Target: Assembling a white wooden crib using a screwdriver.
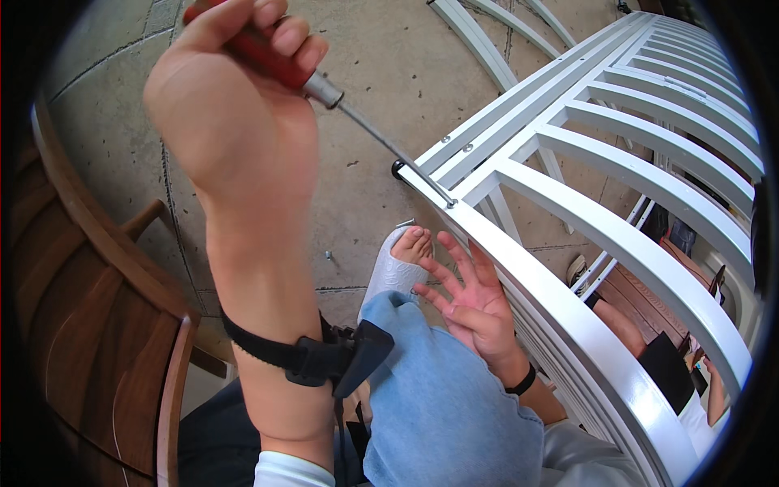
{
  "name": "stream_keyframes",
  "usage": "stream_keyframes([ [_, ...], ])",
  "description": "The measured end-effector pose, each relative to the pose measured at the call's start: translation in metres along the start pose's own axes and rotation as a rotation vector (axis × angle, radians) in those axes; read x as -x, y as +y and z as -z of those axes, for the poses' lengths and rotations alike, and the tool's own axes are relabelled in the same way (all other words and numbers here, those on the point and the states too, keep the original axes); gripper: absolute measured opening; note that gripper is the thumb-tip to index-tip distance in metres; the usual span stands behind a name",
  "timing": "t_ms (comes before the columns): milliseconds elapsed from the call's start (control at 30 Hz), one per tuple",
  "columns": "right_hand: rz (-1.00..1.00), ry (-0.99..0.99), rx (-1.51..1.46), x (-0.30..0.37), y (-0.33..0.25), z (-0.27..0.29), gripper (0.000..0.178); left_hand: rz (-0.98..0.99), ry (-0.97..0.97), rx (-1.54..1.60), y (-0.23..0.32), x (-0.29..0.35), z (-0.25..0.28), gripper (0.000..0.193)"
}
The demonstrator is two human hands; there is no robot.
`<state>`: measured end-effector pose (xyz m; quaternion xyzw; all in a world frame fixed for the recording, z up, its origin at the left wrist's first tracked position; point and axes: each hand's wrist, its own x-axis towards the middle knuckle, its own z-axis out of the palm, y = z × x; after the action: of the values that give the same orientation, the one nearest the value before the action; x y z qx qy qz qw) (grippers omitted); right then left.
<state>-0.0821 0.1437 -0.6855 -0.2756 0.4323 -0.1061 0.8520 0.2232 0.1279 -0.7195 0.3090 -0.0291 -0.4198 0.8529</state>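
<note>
My left hand [243, 105], raised at the upper left, is closed round the red handle of a screwdriver [381, 140]. Its long metal shaft slants down to the right, and the tip meets a small screw head [452, 204] at the corner of a white slatted metal frame [560, 280]. My right hand [475, 312] is palm up below that corner, beside the frame's near rail. Its fingers are spread with nothing visible in them, and the thumb bends over the palm. Whether a fingertip touches the rail I cannot tell.
A brown wooden chair [105, 325] stands at the left. My denim-covered knee [446, 398] and a foot in a white slipper [393, 264] are under my hands. A small screw [329, 256] lies on the concrete floor. White metal bars [479, 45] lie beyond. Another person's leg [621, 325] shows through the slats.
</note>
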Motion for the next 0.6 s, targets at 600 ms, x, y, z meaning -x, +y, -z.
stream_keyframes([
  [600,0.019,-0.025,0.026,-0.002,0.0,-0.003,0.093,0.003,0.249,-0.074,0.01,0.006,-0.023,0.027],
])
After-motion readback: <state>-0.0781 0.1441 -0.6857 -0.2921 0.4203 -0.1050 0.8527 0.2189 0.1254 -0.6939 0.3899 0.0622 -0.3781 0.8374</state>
